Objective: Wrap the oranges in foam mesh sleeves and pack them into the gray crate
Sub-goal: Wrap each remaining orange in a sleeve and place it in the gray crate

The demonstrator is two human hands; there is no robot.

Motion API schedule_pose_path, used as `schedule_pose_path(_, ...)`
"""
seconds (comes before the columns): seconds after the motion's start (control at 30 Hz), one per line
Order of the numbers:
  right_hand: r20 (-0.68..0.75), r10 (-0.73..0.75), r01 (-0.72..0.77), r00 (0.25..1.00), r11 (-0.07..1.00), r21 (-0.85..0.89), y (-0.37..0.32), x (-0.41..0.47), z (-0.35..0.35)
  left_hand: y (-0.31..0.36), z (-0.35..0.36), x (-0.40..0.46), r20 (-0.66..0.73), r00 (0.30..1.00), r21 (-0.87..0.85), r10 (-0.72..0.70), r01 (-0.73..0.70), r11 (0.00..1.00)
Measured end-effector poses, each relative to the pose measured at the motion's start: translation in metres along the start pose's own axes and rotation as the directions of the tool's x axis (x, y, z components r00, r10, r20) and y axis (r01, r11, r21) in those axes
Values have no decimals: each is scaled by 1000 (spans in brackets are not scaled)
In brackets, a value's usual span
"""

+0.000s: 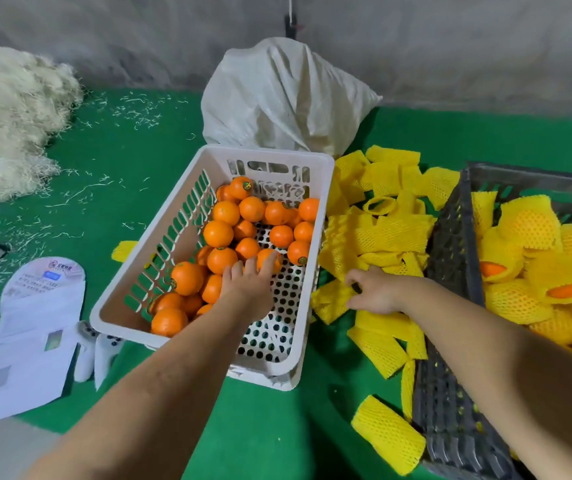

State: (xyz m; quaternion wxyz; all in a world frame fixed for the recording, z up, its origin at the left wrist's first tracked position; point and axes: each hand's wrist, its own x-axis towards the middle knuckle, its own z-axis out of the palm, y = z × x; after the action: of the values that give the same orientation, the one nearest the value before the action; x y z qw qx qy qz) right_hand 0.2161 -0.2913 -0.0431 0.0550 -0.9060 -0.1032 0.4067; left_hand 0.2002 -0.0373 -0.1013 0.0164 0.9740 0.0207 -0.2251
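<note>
A white crate (326, 188) on the green surface holds several bare oranges (218, 233). My left hand (248, 280) reaches into it, fingers stretched out and touching one orange (266, 258). To the right lies a pile of yellow foam mesh sleeves (390, 230). My right hand (376, 289) is at the pile's near edge, fingers curled and pinching a sleeve (329, 301). The gray crate (450, 258) at the right holds several oranges wrapped in yellow sleeves (528, 223).
A white sack (277, 98) stands behind the white crate. A heap of pale shredded fibre (7, 112) lies at the far left. White papers (31, 341) and white controllers (94, 351) lie at the near left. Loose sleeves (388, 434) lie in front of the gray crate.
</note>
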Motion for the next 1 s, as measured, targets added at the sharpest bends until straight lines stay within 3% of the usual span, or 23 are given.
schedule_pose_path(0.1, 211, 46, 25, 976, 946, -323, 0, 3, 15, -15, 15, 13, 229, 973, 174, -17, -24, 985)
schedule_pose_path(0.17, 373, 117, 95, 920, 860, -502, -2, 2, 23, -15, 27, 13, 265, 963, 231, -42, -21, 973)
schedule_pose_path(0.27, 439, 87, 175, 894, 835, -522, -6, 1, 23, -13, 26, 20, 156, 985, 234, -66, 28, 972)
schedule_pose_path(0.4, 488, 61, 233, 871, 823, -518, -10, 6, 32, -21, 14, 31, 248, 966, 325, -70, -15, 946)
schedule_pose_path(0.53, 464, 82, 179, 882, 853, -490, -11, 13, 40, -21, 20, 31, 34, 999, 410, 9, -22, 912)
schedule_pose_path(0.6, 427, 101, 142, 899, 854, -501, -8, 18, 42, -19, 22, 35, -9, 1000, 443, 24, -17, 896)
schedule_pose_path(0.73, 323, 113, 77, 940, 849, -523, 2, 25, 41, -19, 20, 39, 53, 999, 382, 2, -23, 924)
schedule_pose_path(0.83, 276, 102, 54, 956, 861, -506, 9, 35, 41, -12, 14, 32, -20, 998, 292, -60, 63, 954)
schedule_pose_path(1.0, 378, 144, 109, 914, 812, -574, 8, 36, 49, 1, -15, 10, -35, 992, -215, -122, 112, 970)
